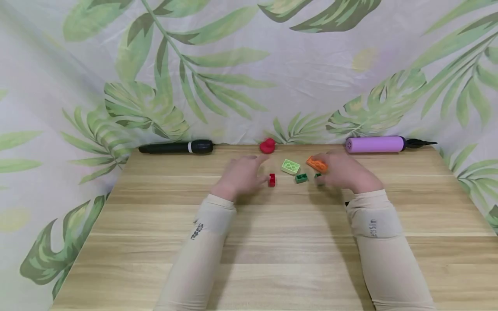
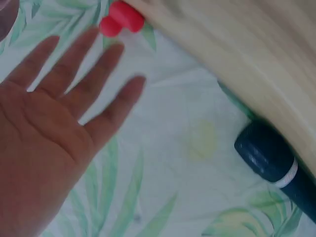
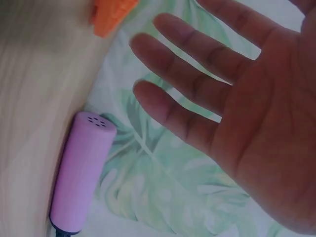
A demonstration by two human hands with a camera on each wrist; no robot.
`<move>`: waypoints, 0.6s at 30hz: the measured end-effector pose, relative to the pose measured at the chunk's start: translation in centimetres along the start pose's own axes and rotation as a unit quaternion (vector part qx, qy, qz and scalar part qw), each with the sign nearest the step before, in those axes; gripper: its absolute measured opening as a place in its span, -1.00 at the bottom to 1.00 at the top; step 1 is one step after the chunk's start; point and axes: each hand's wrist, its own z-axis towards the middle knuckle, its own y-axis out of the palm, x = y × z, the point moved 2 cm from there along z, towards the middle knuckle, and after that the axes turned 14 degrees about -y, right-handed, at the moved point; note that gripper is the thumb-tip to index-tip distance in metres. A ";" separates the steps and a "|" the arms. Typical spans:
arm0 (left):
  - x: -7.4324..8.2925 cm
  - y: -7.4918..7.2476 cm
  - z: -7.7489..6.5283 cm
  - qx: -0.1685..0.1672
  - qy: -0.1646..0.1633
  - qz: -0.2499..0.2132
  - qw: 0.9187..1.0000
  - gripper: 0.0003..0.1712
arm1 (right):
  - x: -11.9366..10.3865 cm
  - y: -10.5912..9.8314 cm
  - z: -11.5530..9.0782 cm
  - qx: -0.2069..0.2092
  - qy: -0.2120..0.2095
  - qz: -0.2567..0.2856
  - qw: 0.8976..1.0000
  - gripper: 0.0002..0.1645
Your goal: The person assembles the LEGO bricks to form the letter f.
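Observation:
My left hand, fingers spread and held out straight in the left wrist view, is at the left of a small group of toy bricks. Its thumb tip is right at a small red brick. On the other side, my right hand has its fingertips at an orange brick, partly covered by them. A dark green brick is half hidden under this hand. Between the hands lie a light green brick and another dark green brick. In the right wrist view, the fingers are apart and gently bent.
Along the table's back edge lie a black cylindrical tool with a white band, a small rounded red toy and a purple hand pump with a black nozzle. A leaf-patterned cloth hangs right behind the wooden table.

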 end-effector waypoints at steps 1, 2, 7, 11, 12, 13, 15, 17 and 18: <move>0.2 0.3 0.1 -0.007 0.006 0.000 1.000 -0.26 | 0.1 0.2 0.1 -0.002 -0.003 0.002 1.000 -0.19; 0.3 0.5 0.1 -0.010 0.012 0.000 1.000 -0.28 | 0.1 0.5 0.3 -0.004 -0.008 -0.001 1.000 -0.22; 0.9 1.3 0.2 -0.026 0.027 -0.006 0.999 -0.31 | 0.0 1.3 0.7 -0.012 -0.012 -0.008 1.000 -0.37; 1.3 1.8 0.4 -0.029 0.034 0.002 0.999 -0.31 | -0.1 1.7 0.8 -0.018 -0.008 -0.019 1.000 -0.49; 1.4 1.9 0.4 -0.027 0.035 0.005 0.999 -0.31 | 0.0 1.7 0.9 -0.020 -0.008 -0.024 1.000 -0.52; 1.5 2.0 0.4 -0.025 0.036 0.007 0.999 -0.31 | 0.0 1.8 0.9 -0.021 -0.010 -0.028 0.999 -0.54; 1.8 2.1 0.4 -0.022 0.042 0.009 0.999 -0.34 | 0.1 1.8 1.0 -0.024 -0.011 -0.032 0.999 -0.59; 2.0 2.3 0.3 -0.018 0.052 0.012 0.998 -0.40 | 0.1 1.8 1.0 -0.026 -0.010 -0.032 0.999 -0.61; 2.1 2.3 0.3 -0.016 0.056 0.014 0.998 -0.44 | 0.2 1.8 0.9 -0.027 -0.007 -0.029 0.999 -0.61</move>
